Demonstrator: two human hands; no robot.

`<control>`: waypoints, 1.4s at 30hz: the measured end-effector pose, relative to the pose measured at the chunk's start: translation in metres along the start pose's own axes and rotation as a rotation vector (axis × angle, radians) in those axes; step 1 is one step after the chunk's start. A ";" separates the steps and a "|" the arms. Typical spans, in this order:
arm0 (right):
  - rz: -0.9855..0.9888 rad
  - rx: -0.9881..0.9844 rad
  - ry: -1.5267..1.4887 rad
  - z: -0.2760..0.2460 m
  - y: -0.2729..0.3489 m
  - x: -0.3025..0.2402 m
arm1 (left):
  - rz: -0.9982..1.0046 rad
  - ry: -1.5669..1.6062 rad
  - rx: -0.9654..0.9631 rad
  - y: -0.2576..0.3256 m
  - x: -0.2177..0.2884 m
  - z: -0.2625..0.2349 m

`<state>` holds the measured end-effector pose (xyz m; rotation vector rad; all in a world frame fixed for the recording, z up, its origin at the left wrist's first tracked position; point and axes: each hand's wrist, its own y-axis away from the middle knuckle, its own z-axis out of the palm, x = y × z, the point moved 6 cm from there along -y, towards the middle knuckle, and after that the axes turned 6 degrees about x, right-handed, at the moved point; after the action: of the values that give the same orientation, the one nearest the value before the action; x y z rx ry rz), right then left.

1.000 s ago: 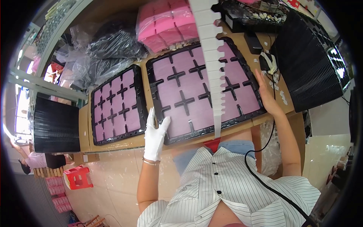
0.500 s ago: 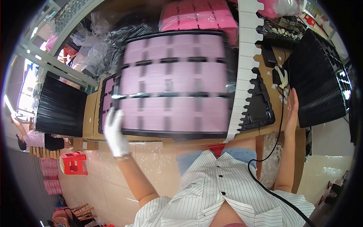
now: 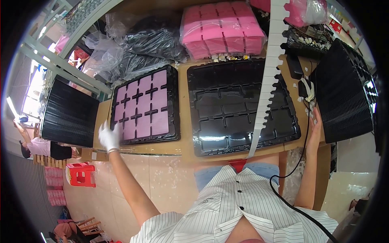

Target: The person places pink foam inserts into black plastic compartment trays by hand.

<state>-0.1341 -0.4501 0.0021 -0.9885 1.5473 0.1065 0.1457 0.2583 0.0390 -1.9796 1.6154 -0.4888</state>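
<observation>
Holding the white-gloved left hand [image 3: 109,137] at the left edge of the pink-filled tray [image 3: 173,107], left of centre, fingers wide around nothing visible, perhaps to steady it; unable to tell about contact. Facing the black tray [image 3: 235,107] at centre, laid flat, likely for easy access from above. Resting the bare right hand [image 3: 315,128] near the stack of trays [image 3: 344,93] at right, fingers straight, apparently gripping nothing, perhaps out of the way. Showing matte mauve pads [image 3: 144,103] between raised black crosses [image 3: 151,110] at left; glossy and unfilled at centre.

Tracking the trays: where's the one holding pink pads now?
In the head view, the pink-filled tray lies left of centre, just right of the gloved left hand and left of the all-black tray.
</observation>
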 end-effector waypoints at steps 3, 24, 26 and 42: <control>-0.071 -0.051 0.017 0.029 -0.003 -0.026 | 0.307 0.795 -0.121 0.025 0.136 -0.026; -0.058 -0.480 -0.102 0.098 0.042 -0.092 | 0.403 0.958 -0.353 0.081 0.279 -0.121; 0.138 -0.468 -0.212 0.114 0.049 -0.100 | 0.219 1.494 -0.797 0.096 0.325 -0.155; 0.408 -0.538 -0.302 0.196 0.078 -0.112 | -0.289 1.490 -0.633 0.123 0.284 -0.127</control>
<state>-0.0431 -0.2293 0.0100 -0.9915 1.4427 0.9565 0.0368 -0.0577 0.0498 -2.4127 2.4584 -2.1600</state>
